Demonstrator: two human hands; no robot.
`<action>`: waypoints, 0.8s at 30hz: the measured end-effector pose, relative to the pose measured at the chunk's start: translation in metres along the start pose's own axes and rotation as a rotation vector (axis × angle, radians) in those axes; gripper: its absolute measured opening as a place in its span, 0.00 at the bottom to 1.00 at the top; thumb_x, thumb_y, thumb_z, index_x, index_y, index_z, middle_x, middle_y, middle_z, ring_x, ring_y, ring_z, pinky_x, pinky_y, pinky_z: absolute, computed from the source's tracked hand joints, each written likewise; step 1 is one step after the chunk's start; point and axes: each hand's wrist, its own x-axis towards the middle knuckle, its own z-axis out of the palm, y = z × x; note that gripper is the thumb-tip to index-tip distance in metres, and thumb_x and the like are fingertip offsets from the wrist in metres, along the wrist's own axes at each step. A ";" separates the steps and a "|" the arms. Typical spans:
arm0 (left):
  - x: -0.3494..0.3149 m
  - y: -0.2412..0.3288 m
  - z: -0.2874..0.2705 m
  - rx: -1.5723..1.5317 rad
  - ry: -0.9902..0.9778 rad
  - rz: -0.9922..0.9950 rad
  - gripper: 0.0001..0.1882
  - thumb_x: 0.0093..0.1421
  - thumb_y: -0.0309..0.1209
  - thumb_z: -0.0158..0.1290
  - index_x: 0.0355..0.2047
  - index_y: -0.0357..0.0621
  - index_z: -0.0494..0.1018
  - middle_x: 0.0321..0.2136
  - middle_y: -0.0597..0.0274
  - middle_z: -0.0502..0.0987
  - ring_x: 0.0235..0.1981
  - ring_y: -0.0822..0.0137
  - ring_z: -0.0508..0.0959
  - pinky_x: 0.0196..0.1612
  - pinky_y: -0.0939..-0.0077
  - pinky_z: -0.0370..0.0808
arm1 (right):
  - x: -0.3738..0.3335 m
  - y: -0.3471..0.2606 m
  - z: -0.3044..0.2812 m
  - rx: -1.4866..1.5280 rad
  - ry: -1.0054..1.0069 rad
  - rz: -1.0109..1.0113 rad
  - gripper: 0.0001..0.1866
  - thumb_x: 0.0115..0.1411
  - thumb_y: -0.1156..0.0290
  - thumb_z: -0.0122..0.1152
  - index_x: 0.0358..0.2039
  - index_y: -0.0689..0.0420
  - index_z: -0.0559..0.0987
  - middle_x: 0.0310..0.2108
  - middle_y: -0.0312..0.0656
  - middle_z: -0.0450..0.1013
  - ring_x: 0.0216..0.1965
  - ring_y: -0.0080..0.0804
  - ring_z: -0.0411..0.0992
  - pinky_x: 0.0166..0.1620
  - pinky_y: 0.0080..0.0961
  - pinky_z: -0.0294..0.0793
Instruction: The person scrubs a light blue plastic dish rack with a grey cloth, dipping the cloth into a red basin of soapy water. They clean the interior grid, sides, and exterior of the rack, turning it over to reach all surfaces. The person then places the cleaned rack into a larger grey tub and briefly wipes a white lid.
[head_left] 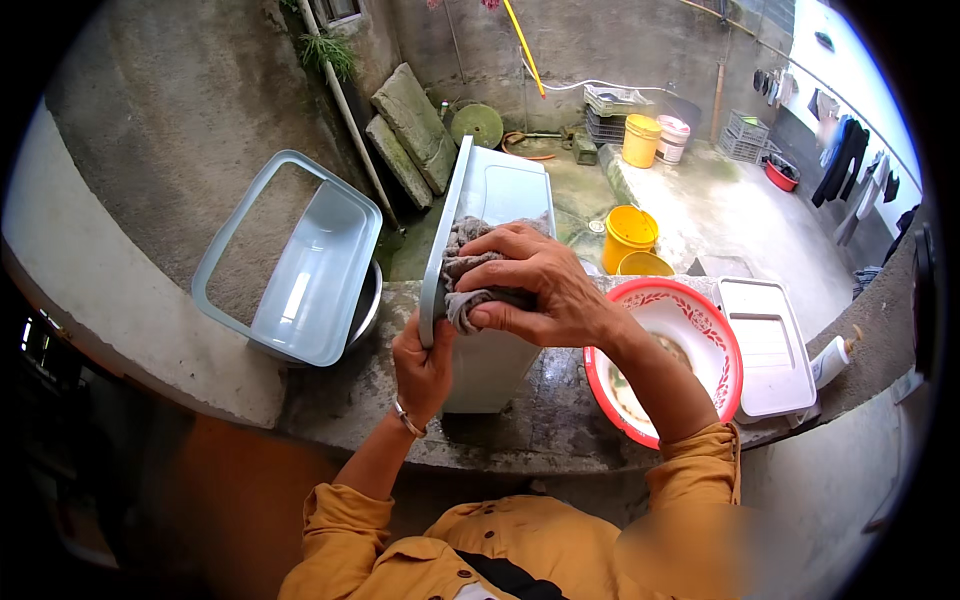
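A pale blue plastic bin (505,185) stands on the concrete ledge in front of me, its rim turned to the left. My left hand (424,372) grips the lower part of that rim, thumb on the near side. Bunched under the fingers of my right hand (540,280) is a grey cloth (468,250), pressed against the bin beside the rim. The palm hides part of the cloth and of the bin wall behind it.
To the left, a pale blue bin-like piece with an open frame (315,265) rests by a metal basin (368,312). On the right are a red-rimmed basin (737,365) with cloudy water, a white lid (765,350) and a pump bottle (829,363). Yellow buckets (630,232) stand beyond the ledge.
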 end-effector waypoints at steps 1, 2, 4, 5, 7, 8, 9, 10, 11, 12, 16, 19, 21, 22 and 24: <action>0.000 -0.001 -0.001 -0.018 -0.027 -0.015 0.16 0.63 0.41 0.51 0.32 0.38 0.72 0.17 0.73 0.67 0.19 0.83 0.61 0.22 0.84 0.60 | 0.001 0.002 -0.001 0.023 -0.011 0.020 0.16 0.55 0.55 0.60 0.38 0.51 0.80 0.45 0.40 0.72 0.48 0.39 0.68 0.51 0.34 0.64; 0.002 -0.003 -0.004 -0.035 -0.056 -0.031 0.16 0.62 0.41 0.52 0.32 0.38 0.72 0.17 0.74 0.67 0.19 0.83 0.61 0.22 0.84 0.60 | 0.005 0.009 -0.004 0.046 -0.021 0.042 0.16 0.55 0.55 0.60 0.38 0.52 0.79 0.45 0.40 0.72 0.48 0.39 0.68 0.52 0.34 0.64; 0.002 -0.008 -0.010 -0.025 -0.096 -0.049 0.16 0.62 0.41 0.52 0.31 0.38 0.72 0.17 0.74 0.66 0.19 0.83 0.61 0.21 0.84 0.59 | 0.017 0.035 -0.005 0.064 -0.034 0.046 0.16 0.57 0.56 0.59 0.38 0.54 0.79 0.45 0.41 0.72 0.49 0.39 0.68 0.52 0.33 0.64; 0.000 -0.010 -0.013 0.005 -0.114 -0.051 0.16 0.62 0.41 0.52 0.31 0.38 0.72 0.16 0.74 0.66 0.19 0.83 0.61 0.21 0.84 0.59 | 0.026 0.057 -0.005 0.082 -0.012 0.038 0.16 0.57 0.56 0.58 0.38 0.54 0.79 0.44 0.41 0.72 0.48 0.39 0.68 0.51 0.32 0.65; 0.001 -0.008 -0.011 0.039 -0.119 -0.035 0.16 0.62 0.42 0.52 0.31 0.38 0.73 0.16 0.75 0.66 0.19 0.83 0.61 0.21 0.84 0.59 | 0.040 0.106 -0.007 0.043 0.045 0.049 0.17 0.57 0.55 0.58 0.38 0.55 0.80 0.43 0.41 0.73 0.47 0.39 0.70 0.49 0.31 0.67; 0.001 -0.006 -0.009 0.051 -0.101 -0.019 0.17 0.62 0.42 0.52 0.31 0.38 0.73 0.16 0.75 0.66 0.19 0.83 0.61 0.21 0.84 0.59 | 0.046 0.128 -0.008 -0.007 0.079 0.062 0.16 0.57 0.56 0.58 0.38 0.54 0.80 0.43 0.41 0.73 0.46 0.39 0.70 0.48 0.30 0.68; 0.000 -0.003 -0.006 0.061 -0.080 -0.003 0.17 0.62 0.42 0.52 0.30 0.38 0.73 0.15 0.75 0.65 0.19 0.83 0.60 0.21 0.84 0.58 | 0.052 0.140 -0.014 -0.043 0.103 0.158 0.16 0.56 0.56 0.58 0.38 0.54 0.80 0.43 0.42 0.73 0.45 0.40 0.71 0.48 0.31 0.68; 0.000 -0.001 -0.005 0.061 -0.064 -0.006 0.17 0.62 0.42 0.52 0.30 0.38 0.73 0.15 0.75 0.65 0.19 0.83 0.60 0.21 0.83 0.58 | 0.056 0.151 -0.016 -0.071 0.125 0.253 0.16 0.56 0.56 0.58 0.38 0.53 0.81 0.43 0.42 0.73 0.44 0.40 0.71 0.47 0.32 0.69; 0.002 -0.002 -0.002 0.055 -0.048 -0.007 0.17 0.62 0.42 0.52 0.30 0.38 0.73 0.15 0.75 0.65 0.19 0.82 0.60 0.21 0.83 0.58 | 0.059 0.164 -0.015 -0.188 0.226 0.318 0.16 0.55 0.55 0.59 0.38 0.52 0.81 0.41 0.43 0.73 0.42 0.42 0.72 0.44 0.34 0.70; 0.002 -0.002 0.001 0.045 -0.034 -0.005 0.17 0.62 0.43 0.52 0.30 0.38 0.73 0.15 0.76 0.65 0.19 0.82 0.60 0.21 0.83 0.58 | 0.060 0.175 -0.018 -0.244 0.290 0.374 0.17 0.55 0.55 0.59 0.38 0.52 0.81 0.39 0.45 0.73 0.41 0.44 0.72 0.43 0.35 0.70; -0.001 0.001 -0.002 0.104 -0.009 -0.033 0.17 0.61 0.43 0.53 0.32 0.39 0.73 0.17 0.75 0.66 0.21 0.82 0.61 0.23 0.84 0.60 | 0.055 0.135 -0.016 -0.094 0.368 0.283 0.15 0.55 0.59 0.60 0.36 0.56 0.81 0.36 0.48 0.74 0.38 0.46 0.71 0.41 0.37 0.69; -0.006 0.003 -0.003 0.083 0.011 -0.067 0.16 0.61 0.41 0.53 0.34 0.39 0.73 0.19 0.75 0.68 0.23 0.82 0.62 0.25 0.84 0.61 | 0.042 0.040 0.001 0.056 0.333 -0.045 0.10 0.53 0.70 0.61 0.36 0.58 0.78 0.41 0.47 0.71 0.45 0.44 0.67 0.49 0.34 0.65; -0.009 0.000 -0.002 0.040 -0.010 -0.078 0.14 0.61 0.40 0.54 0.35 0.39 0.73 0.20 0.75 0.68 0.23 0.82 0.62 0.26 0.84 0.61 | 0.032 -0.001 0.011 0.017 0.190 -0.221 0.14 0.51 0.62 0.64 0.37 0.54 0.77 0.44 0.44 0.69 0.49 0.47 0.65 0.49 0.39 0.64; -0.009 -0.001 0.003 0.051 0.054 0.004 0.14 0.61 0.39 0.54 0.34 0.40 0.73 0.20 0.76 0.68 0.23 0.82 0.62 0.27 0.85 0.61 | 0.026 -0.010 0.019 -0.022 0.100 -0.276 0.16 0.50 0.59 0.65 0.37 0.52 0.77 0.45 0.42 0.68 0.50 0.47 0.63 0.49 0.40 0.65; -0.010 0.000 0.009 0.068 0.127 0.066 0.13 0.61 0.38 0.54 0.33 0.40 0.72 0.20 0.77 0.67 0.23 0.82 0.62 0.26 0.85 0.61 | 0.027 -0.010 0.021 -0.037 0.069 -0.257 0.14 0.54 0.58 0.61 0.36 0.53 0.78 0.44 0.41 0.68 0.50 0.46 0.63 0.50 0.39 0.64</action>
